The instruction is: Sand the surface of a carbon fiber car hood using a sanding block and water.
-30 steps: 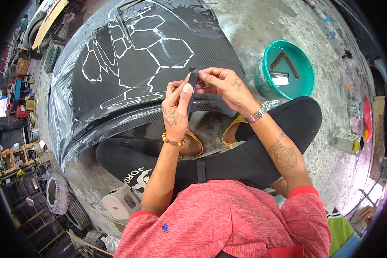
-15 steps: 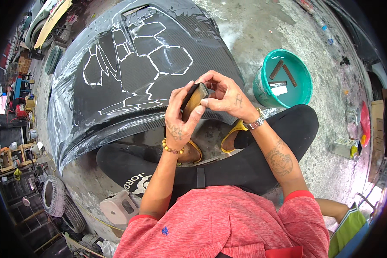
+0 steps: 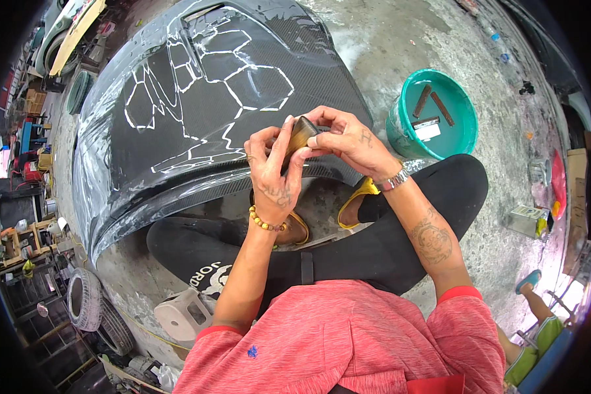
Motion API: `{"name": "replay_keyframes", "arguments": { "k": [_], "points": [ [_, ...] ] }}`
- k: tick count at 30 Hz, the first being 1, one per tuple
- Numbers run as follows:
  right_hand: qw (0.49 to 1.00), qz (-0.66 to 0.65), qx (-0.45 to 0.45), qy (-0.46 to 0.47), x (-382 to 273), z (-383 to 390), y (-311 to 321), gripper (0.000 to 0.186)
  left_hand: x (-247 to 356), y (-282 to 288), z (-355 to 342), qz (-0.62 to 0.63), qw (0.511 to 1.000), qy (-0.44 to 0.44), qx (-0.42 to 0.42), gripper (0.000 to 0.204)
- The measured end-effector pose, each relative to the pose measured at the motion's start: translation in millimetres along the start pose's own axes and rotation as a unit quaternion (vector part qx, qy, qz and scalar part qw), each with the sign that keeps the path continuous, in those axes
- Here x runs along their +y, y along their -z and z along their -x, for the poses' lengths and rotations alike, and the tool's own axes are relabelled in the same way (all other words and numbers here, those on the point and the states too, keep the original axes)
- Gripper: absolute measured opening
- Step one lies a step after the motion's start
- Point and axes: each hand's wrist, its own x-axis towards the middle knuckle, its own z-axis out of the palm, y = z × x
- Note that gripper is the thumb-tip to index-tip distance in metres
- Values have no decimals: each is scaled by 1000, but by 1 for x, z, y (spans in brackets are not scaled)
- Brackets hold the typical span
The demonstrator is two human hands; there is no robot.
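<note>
My left hand [image 3: 272,171] and my right hand [image 3: 351,141] meet over the near part of the car hood, both closed on a small brown and black block [image 3: 301,136]. My right thumb presses on the block's brown face, and my left fingers wrap along its left side; its lower part is hidden by them. Under and beyond my hands lies the dark carbon-weave hood [image 3: 151,138], with white taped or painted angular outlines and a pale, streaky left edge.
A teal bucket [image 3: 397,125] holding liquid and several flat strips stands right of the hood. A pale plastic stool [image 3: 177,317] sits by my left thigh. Tyres [image 3: 83,299] and clutter line the left. A co-worker's leg [image 3: 540,305] and metal tin [image 3: 526,222] are at the right.
The block has turned from a dark, narrow edge to show its brown face, as both hands shifted round it. At lower right, the co-worker has moved and a sandalled foot now shows.
</note>
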Motion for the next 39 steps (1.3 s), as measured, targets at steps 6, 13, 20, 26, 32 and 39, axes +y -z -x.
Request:
{"name": "replay_keyframes", "arguments": {
  "k": [6, 13, 20, 26, 32, 39],
  "points": [
    [871, 487, 53, 39, -46, 16, 5, 68, -20, 12, 3, -73, 989, 12, -130, 42],
    [784, 559, 253, 93, -160, 141, 88, 44, -55, 24, 31, -105, 929, -116, -334, 45],
    [717, 551, 418, -84, -53, 185, 224, 40, -32, -18, 16, -55, 914, -207, -345, 46],
    [558, 691, 436, -144, -5, 164, 193, 46, -77, 76, 8, -104, 898, -209, -374, 50],
    [369, 887, 205, -190, 0, 186, 224, 44, -44, 16, -1, -52, 869, -262, -417, 50],
    [560, 743, 328, -163, -18, 171, 224, 37, -65, 59, -12, -93, 855, -293, -418, 50]
  ]
}}
